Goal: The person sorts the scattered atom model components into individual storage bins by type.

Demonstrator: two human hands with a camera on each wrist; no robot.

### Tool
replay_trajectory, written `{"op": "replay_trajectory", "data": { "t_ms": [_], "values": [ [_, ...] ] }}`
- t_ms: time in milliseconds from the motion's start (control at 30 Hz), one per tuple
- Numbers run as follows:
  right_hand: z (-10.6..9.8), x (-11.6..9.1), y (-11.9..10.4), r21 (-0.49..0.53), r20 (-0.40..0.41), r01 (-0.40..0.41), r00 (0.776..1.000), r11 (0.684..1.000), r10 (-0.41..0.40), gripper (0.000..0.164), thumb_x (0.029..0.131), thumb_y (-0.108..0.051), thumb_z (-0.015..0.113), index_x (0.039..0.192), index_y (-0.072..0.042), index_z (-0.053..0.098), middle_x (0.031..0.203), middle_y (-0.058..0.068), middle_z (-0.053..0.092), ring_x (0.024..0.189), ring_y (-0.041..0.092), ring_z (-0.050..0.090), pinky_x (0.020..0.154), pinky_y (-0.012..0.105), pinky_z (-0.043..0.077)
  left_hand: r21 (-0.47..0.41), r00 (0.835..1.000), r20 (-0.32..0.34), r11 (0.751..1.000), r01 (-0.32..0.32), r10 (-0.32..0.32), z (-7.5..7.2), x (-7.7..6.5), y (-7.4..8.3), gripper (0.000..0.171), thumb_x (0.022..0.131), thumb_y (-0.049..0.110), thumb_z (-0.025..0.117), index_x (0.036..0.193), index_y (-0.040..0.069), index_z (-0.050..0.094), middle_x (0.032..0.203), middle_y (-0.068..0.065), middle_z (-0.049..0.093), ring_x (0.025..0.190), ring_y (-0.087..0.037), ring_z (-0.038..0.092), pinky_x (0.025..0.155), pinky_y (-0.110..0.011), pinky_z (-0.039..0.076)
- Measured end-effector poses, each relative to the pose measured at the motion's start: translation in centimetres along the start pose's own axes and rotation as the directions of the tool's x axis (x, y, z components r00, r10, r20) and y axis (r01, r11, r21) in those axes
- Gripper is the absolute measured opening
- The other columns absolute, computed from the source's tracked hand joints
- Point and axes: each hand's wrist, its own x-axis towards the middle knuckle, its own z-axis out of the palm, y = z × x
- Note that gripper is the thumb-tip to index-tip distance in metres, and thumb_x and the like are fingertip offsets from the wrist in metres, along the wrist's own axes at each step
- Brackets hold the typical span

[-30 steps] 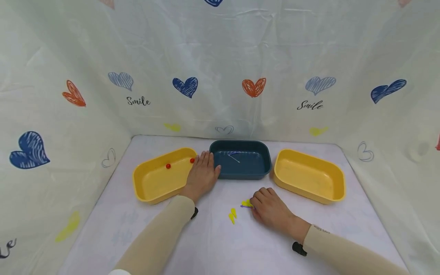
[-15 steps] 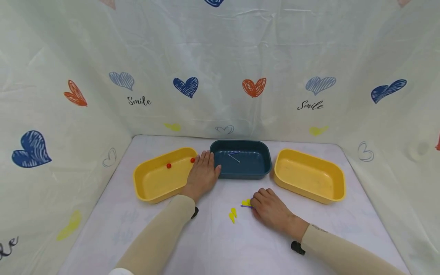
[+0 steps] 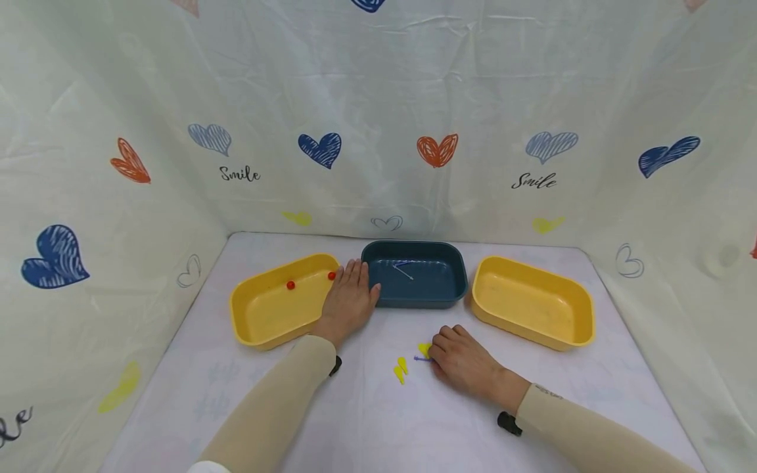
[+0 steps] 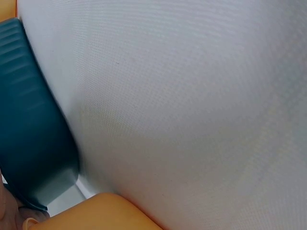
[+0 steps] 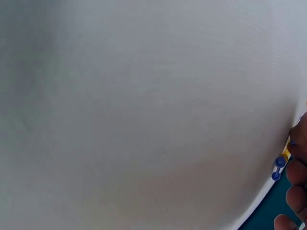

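Observation:
My left hand (image 3: 347, 301) lies with straight fingers over the right edge of the left yellow tray (image 3: 255, 322) and the near-left corner of the dark blue tray (image 3: 416, 303). My right hand (image 3: 464, 362) rests low on the table with curled fingers. Beside its fingertips, a yellow piece (image 3: 424, 349) and a thin purple stick (image 3: 421, 359) stick out. In the right wrist view, a small blue part with round ends (image 5: 279, 163) shows near the fingers (image 5: 297, 196). The fingertips are mostly hidden, so I cannot tell whether they pinch anything. Two yellow teardrop-shaped pieces (image 3: 400, 370) lie to the left.
Two red balls, one of them the left red ball (image 3: 290, 285), sit in the left yellow tray. Thin sticks (image 3: 403, 271) lie in the dark blue tray. Another yellow tray (image 3: 532, 303) stands at the right. A white printed curtain (image 3: 378, 98) hangs behind the table.
My right hand has shifted slightly left and now covers more of the yellow pieces. The purple stick's visible end has moved slightly nearer to me. The left hand has stayed put.

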Motion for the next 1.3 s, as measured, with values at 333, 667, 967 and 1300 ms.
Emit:
{"op": "replay_trajectory", "data": {
  "t_ms": [333,667,967,1300],
  "values": [
    [-0.1,0.2,0.3,-0.03,-0.023,0.015,1.0,0.999,-0.015,0.012,0.085,-0.027,0.064,0.09,-0.016,0.065,0.086,-0.002,0.057,0.085,0.019,0.045,0.078,0.032,0.039,0.006,1.0,-0.004,1.0,-0.008,0.008,0.0,0.0,0.0,0.071,0.104,0.052,0.027,0.156,0.005,0.019,0.164,-0.012,0.018,0.152,-0.027,0.014,0.125,-0.044,0.008],
    [-0.8,0.8,1.2,-0.042,-0.043,0.003,0.999,0.999,-0.004,0.012,0.084,-0.026,0.061,0.089,-0.015,0.062,0.087,-0.001,0.057,0.086,0.02,0.046,0.08,0.034,0.039,0.018,1.0,-0.012,1.0,-0.005,0.005,0.2,0.0,-0.1,0.071,0.104,0.053,0.022,0.156,0.005,0.02,0.163,-0.012,0.019,0.152,-0.026,0.015,0.125,-0.044,0.009],
    [-1.2,1.1,1.7,-0.039,-0.047,-0.01,0.999,0.999,0.008,0.011,0.084,-0.026,0.062,0.089,-0.016,0.062,0.087,-0.002,0.056,0.087,0.02,0.046,0.081,0.035,0.039,-0.003,1.0,-0.028,1.0,-0.012,0.012,0.2,0.0,-0.1,0.07,0.104,0.053,0.026,0.155,0.006,0.022,0.162,-0.013,0.022,0.152,-0.027,0.016,0.124,-0.045,0.011],
    [-2.3,2.8,3.6,-0.072,-0.119,-0.059,0.992,0.996,0.051,0.014,0.084,-0.027,0.066,0.091,-0.015,0.064,0.086,-0.001,0.057,0.087,0.021,0.045,0.077,0.033,0.036,-0.005,1.0,-0.022,1.0,-0.005,0.005,0.0,-0.2,0.0,0.069,0.104,0.05,0.03,0.155,0.006,0.022,0.163,-0.012,0.02,0.152,-0.026,0.016,0.124,-0.044,0.01]
  ]
}}
